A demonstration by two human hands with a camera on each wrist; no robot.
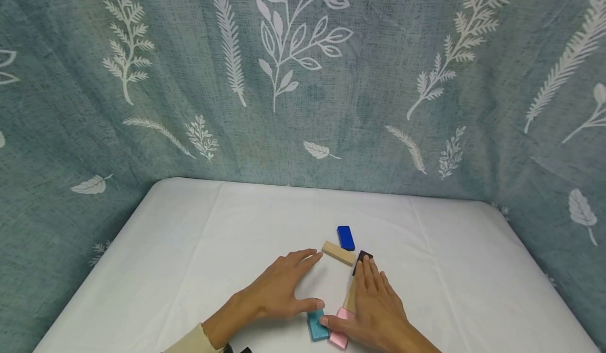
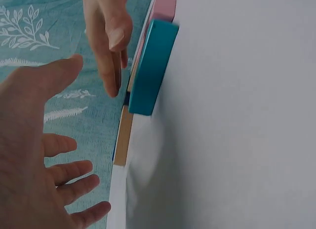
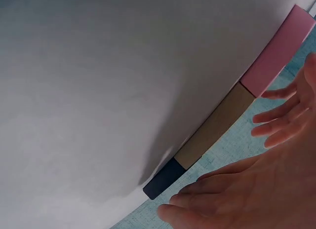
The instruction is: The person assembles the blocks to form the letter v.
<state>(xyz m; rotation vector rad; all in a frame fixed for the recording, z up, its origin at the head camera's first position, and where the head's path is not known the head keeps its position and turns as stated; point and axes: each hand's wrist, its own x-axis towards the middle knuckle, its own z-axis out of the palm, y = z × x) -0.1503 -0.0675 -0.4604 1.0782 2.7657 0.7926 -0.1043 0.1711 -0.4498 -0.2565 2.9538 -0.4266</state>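
Several small rectangular blocks lie on the white table. My right hand [image 1: 379, 305], fingers straight and close together, is beside a line of three: a black block [image 1: 362, 256], a wooden block [image 1: 350, 296] and a pink block [image 1: 342, 328]. In the right wrist view the black [image 3: 164, 179], wooden [image 3: 215, 125] and pink [image 3: 279, 51] blocks sit end to end. The right thumb reaches over the pink block toward a teal block [image 1: 317, 326]. Left of them, my left hand [image 1: 284, 284] is spread and holds nothing; its thumb overlaps the teal block's far end, its fingertips near another wooden block [image 1: 339, 253].
A dark blue block [image 1: 346, 238] lies farthest back, just beyond the left-hand wooden block. White cloth covers the table [image 1: 227, 227]. Behind and at both sides hangs a green-blue curtain [image 1: 360, 132] with white leaf prints.
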